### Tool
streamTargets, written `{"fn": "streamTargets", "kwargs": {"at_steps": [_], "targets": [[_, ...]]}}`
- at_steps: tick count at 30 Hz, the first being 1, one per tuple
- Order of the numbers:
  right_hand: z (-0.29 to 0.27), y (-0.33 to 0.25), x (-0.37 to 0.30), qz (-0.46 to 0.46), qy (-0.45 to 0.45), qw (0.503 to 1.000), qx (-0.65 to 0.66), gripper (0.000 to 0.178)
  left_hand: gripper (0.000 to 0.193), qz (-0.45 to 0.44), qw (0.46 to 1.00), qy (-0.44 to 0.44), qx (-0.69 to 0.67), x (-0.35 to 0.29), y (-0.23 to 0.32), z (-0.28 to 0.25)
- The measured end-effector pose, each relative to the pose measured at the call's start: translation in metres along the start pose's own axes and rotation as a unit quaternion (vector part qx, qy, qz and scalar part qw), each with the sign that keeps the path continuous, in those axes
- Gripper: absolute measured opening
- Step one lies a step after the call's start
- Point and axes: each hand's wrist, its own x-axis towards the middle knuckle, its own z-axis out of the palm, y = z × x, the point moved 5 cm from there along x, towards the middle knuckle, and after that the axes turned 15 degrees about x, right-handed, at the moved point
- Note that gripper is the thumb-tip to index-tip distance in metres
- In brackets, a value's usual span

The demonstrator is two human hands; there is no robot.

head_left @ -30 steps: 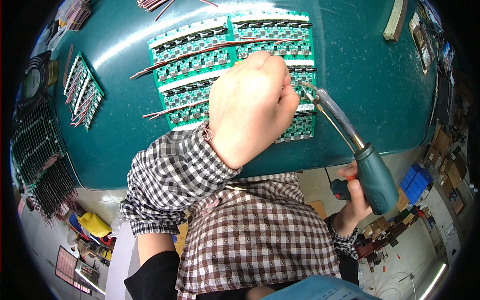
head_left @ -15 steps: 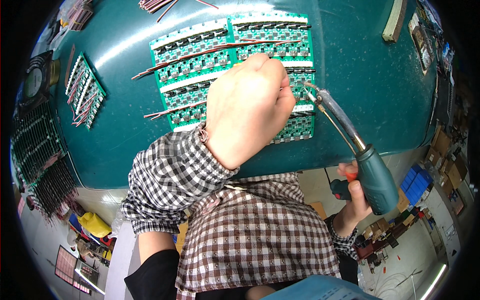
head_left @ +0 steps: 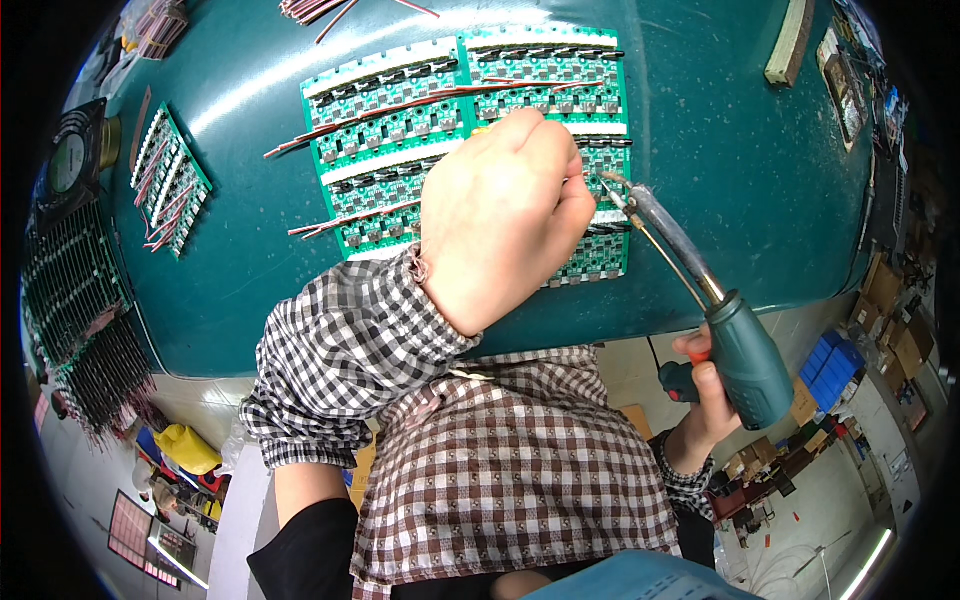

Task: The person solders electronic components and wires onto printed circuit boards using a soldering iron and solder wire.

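My right hand [head_left: 708, 390] grips the green handle of a soldering gun [head_left: 750, 360] with an orange-red trigger. Its metal barrel slants up and left, with a thin tube alongside. The bent tip sits over the right side of a panel of green circuit boards [head_left: 390, 125], close to my left fingers. Over the panel's middle, my left hand [head_left: 505, 205] is closed, back upward. Its fingertips and whatever they pinch are hidden. Red and black wires [head_left: 420, 98] lie across the upper rows, and more wires [head_left: 340, 220] stick out at the panel's left edge.
At left on the green tabletop [head_left: 730, 130] lies a smaller wired board [head_left: 170, 185]. A round fan [head_left: 70, 160] and stacked wired boards [head_left: 75, 290] line the left edge. Wire bundles [head_left: 315, 10] lie at the far side. A wooden bar [head_left: 790, 42] rests at the far right.
The soldering gun's tip has shifted slightly left, nearer my left fingers. My left hand has moved a little to the right and remains closed.
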Motion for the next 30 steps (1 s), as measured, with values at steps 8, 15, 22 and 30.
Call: {"fn": "streamTargets", "kwargs": {"at_steps": [8, 15, 22, 30], "targets": [[0.0005, -0.0001, -0.0014, 0.017, 0.012, 1.0, -0.002, 0.043, 0.015, -0.012, 1.0, -0.013, -0.001, 0.0005, -0.0014, -0.0005], [0.0004, 0.0022, -0.0026, -0.014, 0.015, 1.0, -0.001, 0.046, 0.015, -0.009, 1.0, -0.007, -0.002, 0.0004, -0.0006, -0.0002], [0.0018, 0.0022, -0.0021, -0.014, 0.002, 1.0, 0.001, 0.048, 0.016, -0.008, 1.0, -0.005, -0.002, 0.0004, -0.001, -0.0006], [0.0032, 0.0024, -0.0026, -0.023, 0.016, 1.0, 0.014, 0.05, 0.016, -0.005, 1.0, 0.0, -0.004, -0.0001, -0.0008, -0.0004]]}}
